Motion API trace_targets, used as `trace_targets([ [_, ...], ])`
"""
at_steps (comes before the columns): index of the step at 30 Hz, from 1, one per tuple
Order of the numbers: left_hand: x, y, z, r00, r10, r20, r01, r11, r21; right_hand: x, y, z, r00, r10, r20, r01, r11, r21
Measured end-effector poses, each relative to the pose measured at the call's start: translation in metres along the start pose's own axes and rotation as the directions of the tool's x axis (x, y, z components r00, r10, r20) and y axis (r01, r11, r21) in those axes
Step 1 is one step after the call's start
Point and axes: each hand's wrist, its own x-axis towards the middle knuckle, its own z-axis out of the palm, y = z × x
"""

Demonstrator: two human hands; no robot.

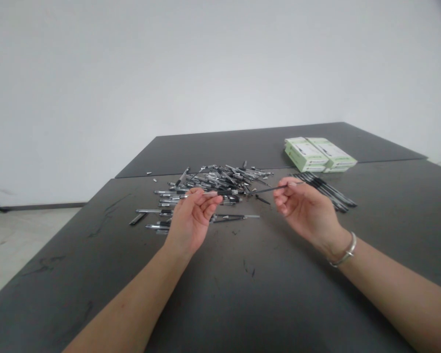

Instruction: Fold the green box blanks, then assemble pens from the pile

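The pile of pens and pen parts (224,176) sits on the dark worktop (220,304). In front of the pile, the left hand (193,220) grips a clear pen barrel (209,194) with a black grip, between thumb and fingers. At the pile's right front, the right hand (306,208) pinches a thin dark refill (270,189) pointing toward the barrel; whether the two touch, I cannot tell. Right of the pile lies a row of pens (329,191), with green-and-white boxes (318,157) beyond, to the pile's right rear.
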Motion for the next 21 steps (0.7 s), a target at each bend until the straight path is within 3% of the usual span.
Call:
trace_targets([
  [10,-0.0078,0.0041,0.007,0.991,-0.083,0.11,0.088,0.995,-0.047,0.0022,0.0014,-0.004,0.998,0.036,0.051,-0.038,0.999,0.034],
  [21,-0.0074,0.0022,0.0057,0.993,-0.089,0.083,0.089,0.996,-0.001,-0.0006,0.0025,0.0013,0.999,-0.012,0.044,0.014,0.999,-0.044],
])
